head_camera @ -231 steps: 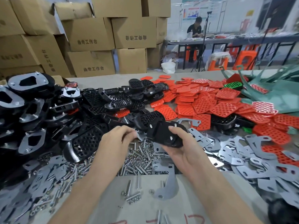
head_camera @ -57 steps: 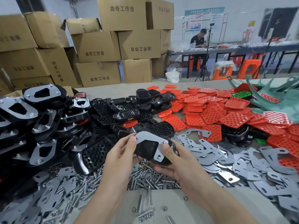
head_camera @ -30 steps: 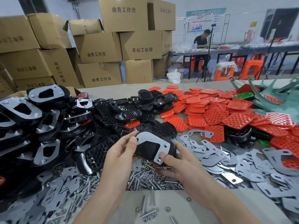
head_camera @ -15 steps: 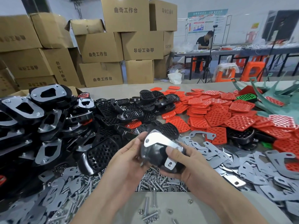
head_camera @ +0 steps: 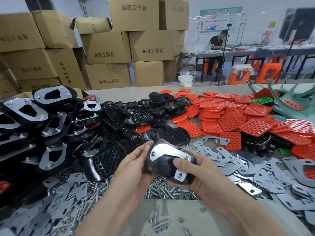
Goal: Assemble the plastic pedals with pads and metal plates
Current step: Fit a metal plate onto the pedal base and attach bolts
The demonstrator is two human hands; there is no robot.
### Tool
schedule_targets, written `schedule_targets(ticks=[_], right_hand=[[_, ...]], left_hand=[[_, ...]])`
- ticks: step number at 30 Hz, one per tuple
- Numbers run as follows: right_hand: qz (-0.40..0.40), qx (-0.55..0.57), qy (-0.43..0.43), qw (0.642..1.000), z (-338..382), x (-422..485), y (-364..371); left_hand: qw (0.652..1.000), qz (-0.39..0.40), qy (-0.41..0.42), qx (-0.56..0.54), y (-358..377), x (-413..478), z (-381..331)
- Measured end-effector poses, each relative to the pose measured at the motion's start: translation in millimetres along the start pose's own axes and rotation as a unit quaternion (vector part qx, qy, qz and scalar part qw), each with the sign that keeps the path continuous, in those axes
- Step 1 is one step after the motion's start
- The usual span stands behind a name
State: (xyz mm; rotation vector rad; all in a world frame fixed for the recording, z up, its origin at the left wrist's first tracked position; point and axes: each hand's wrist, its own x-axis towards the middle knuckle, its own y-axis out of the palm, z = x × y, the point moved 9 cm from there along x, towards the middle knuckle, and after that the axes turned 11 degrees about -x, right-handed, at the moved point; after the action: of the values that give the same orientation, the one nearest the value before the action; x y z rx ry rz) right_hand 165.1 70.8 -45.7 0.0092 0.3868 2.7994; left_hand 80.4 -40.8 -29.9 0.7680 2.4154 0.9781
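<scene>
Black pedal [head_camera: 163, 166], silver plate [head_camera: 167, 150], perforated red pads [head_camera: 231, 120]

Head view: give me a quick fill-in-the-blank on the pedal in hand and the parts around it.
1. The left hand and right hand together grip one ____ pedal.
2. The shiny plate on it is made of ____.
3. Near the far edge of the red pads, one odd pad is ____.
4. The stacked boxes at the back are made of ____.

Missing words: black; metal; green; cardboard.
</scene>
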Motion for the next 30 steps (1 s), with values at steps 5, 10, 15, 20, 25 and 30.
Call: schedule_targets(ticks=[5, 10, 15, 20, 25, 30], right_hand=[[0.001, 0.005, -0.007, 1.0, 0.7, -0.2, 0.0], [-0.036, -0.003, -0.034, 0.999, 3.3, 1.9, -5.9], [-0.052, -0.006, -0.036, 0.998, 1.3, 3.3, -12.4], [-0.049, -0.012, -0.039, 0.998, 2.5, 3.8, -12.8], [-0.056, 0.006, -0.041, 0.998, 3.1, 4.3, -14.9], [-0.063, -0.008, -0.037, 0.997, 5.8, 3.7, -10.4]], left_hand=[[0.998, -0.002, 0.024, 0.054, -1.7, 0.0, -6.3], [0.988, 0.004, 0.079, 0.134, -0.5, -3.0, -15.8], [0.972, 0.037, 0.108, 0.204, 9.8, -7.7, -16.7], [0.983, 0.069, 0.077, 0.153, 13.9, -7.2, -12.9], [0.956, 0.091, 0.129, 0.248, 17.6, -12.6, -13.6], [0.959, 0.074, 0.144, 0.231, 15.9, -12.7, -10.4]])
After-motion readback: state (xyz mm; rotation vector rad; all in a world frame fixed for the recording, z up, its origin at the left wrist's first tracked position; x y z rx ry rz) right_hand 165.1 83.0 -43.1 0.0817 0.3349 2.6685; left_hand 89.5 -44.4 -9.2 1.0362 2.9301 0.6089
